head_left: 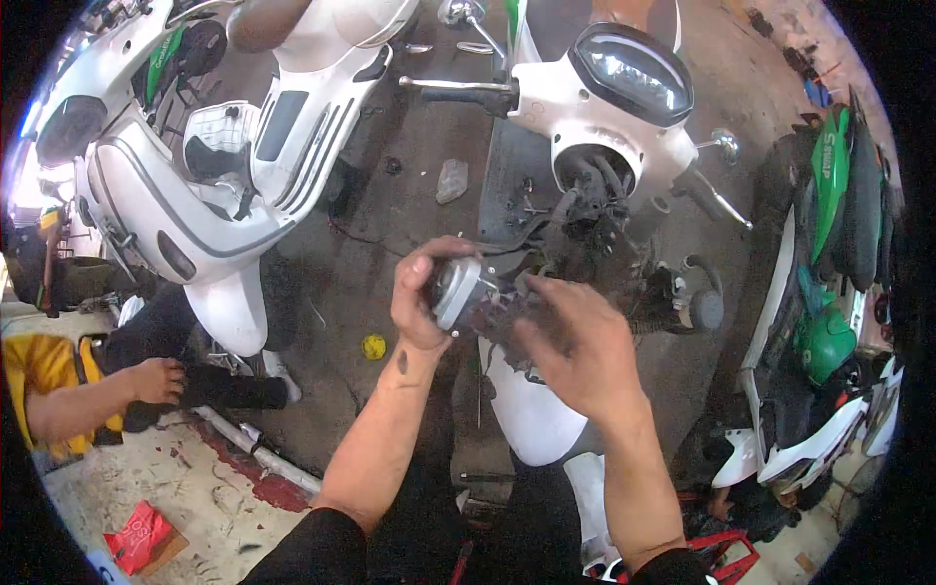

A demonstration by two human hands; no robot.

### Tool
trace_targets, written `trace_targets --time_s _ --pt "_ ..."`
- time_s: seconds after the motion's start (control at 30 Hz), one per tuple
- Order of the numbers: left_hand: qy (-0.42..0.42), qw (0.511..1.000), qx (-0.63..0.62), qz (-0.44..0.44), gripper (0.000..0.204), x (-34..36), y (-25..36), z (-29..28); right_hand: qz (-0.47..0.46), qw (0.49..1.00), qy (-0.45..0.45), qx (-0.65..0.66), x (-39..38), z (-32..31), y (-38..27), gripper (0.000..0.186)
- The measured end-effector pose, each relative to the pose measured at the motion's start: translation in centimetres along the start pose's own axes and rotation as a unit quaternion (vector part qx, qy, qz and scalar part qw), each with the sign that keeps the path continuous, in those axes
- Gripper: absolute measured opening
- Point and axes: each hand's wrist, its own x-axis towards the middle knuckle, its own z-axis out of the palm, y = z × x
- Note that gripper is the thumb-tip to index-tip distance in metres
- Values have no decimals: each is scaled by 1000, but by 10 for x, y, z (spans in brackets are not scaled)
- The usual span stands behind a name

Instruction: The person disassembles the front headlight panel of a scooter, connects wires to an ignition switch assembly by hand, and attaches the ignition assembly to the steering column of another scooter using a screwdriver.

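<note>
My left hand [417,292] grips a dark part with a silvery oval rim [460,291], held above a white front fender [526,409]. My right hand [575,346] is at the dark rear side of that part, fingers curled among small dark pieces and slightly blurred; what exactly they hold is unclear. Beyond them stands a white scooter front [551,97] with a mirror, levers and an open round recess showing dark cables [595,185].
Another white scooter [146,195] stands at left, beside a seated person in yellow and black [68,390]. Green-and-white scooters [829,185] line the right. A yellow round object [373,346] and a clear bag [451,180] lie on the floor; a red package [136,536] lies lower left.
</note>
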Motion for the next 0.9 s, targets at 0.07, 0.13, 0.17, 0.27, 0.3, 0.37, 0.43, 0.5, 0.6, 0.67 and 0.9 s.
trace_targets --time_s 0.07,0.13,0.17,0.27,0.3,0.37,0.43,0.5,0.6,0.67,0.9 --pt "-30 998 -49 2 57 7 -4 1 -14 999 -43 -25 1 1 6 41" --pt "-183 972 -144 0 59 19 -4 1 -58 995 -67 -52 3 1 5 46" --pt "-227 964 -138 19 61 25 -3 2 -58 995 -66 -54 2 2 1 46" --pt "-244 956 -158 29 62 32 6 10 -20 1000 1 14 -7 11 -6 47" --pt "-172 964 -202 -21 63 24 17 32 -12 999 43 26 -13 17 2 45" --pt "-139 962 -235 -24 63 23 15 39 17 993 107 56 -24 29 4 44" --pt "-109 977 -179 -24 61 25 12 32 -3 991 128 47 -26 32 6 44" --pt "-74 981 -164 -65 59 21 11 24 -24 987 154 41 -26 33 6 45" --pt "20 991 -57 -117 53 1 15 26 -27 984 173 26 -28 38 10 43" --pt "3 996 -33 -85 54 -18 20 32 -27 981 187 50 -26 42 11 43" --pt "-48 998 -13 -49 78 -35 16 31 -103 974 198 32 -30 42 17 39"
